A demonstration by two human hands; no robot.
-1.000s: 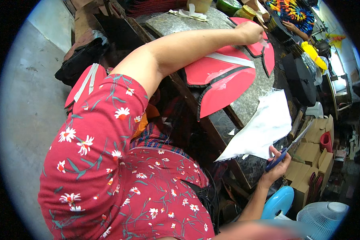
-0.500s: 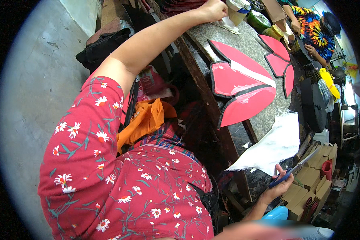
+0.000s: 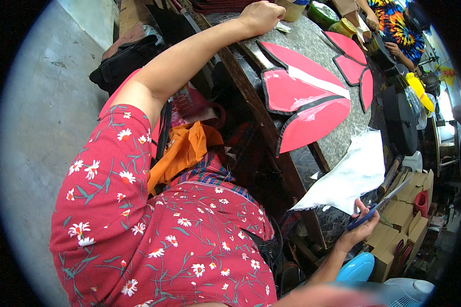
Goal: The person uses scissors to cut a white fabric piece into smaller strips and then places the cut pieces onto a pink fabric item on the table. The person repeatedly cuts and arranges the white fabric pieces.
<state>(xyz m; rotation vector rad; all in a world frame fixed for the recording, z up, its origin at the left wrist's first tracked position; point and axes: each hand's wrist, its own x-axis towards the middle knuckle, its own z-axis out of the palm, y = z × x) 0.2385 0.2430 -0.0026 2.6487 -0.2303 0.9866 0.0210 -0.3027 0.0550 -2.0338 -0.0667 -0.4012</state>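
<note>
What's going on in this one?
A person is at a table, the right hand holding scissors beside a white cloth. The left hand is curled near a white scrap; whether it grips anything is unclear. Red pieces with black edges lie on the table, a white strip across the larger group.

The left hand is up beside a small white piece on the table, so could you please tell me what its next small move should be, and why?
Probably the left hand should grip the white piece by its fingertips: a white strip covers one join of the nearer red panel, while another join shows a dark gap.
</note>
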